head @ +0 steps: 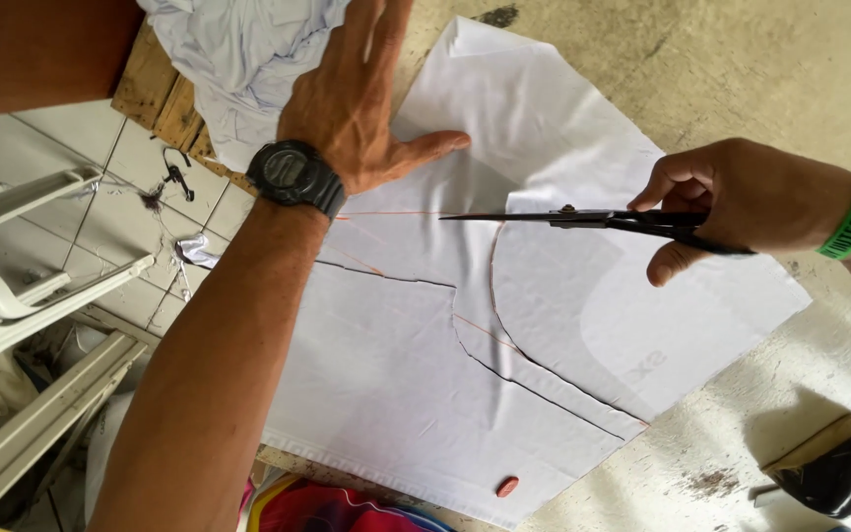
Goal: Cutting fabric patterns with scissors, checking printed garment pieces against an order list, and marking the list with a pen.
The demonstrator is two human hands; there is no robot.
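White cloth [416,384] lies flat on a pale worktable [741,59], marked with thin red lines and cut along a dark curved slit. My left hand [352,94], with a black watch on the wrist, presses flat on the cloth near its far edge, fingers spread. My right hand [731,202], with a green wristband, grips black scissors [583,218]. The blades are nearly closed and point left toward my left thumb. A curved white paper pattern [563,286] rests on the cloth under the scissors.
A small red piece of chalk [507,486] lies on the cloth's near edge. Crumpled pale fabric [238,49] is heaped at the top. White plastic chairs [12,286] stand on the tiled floor at left. A dark object [829,473] sits at the table's lower right.
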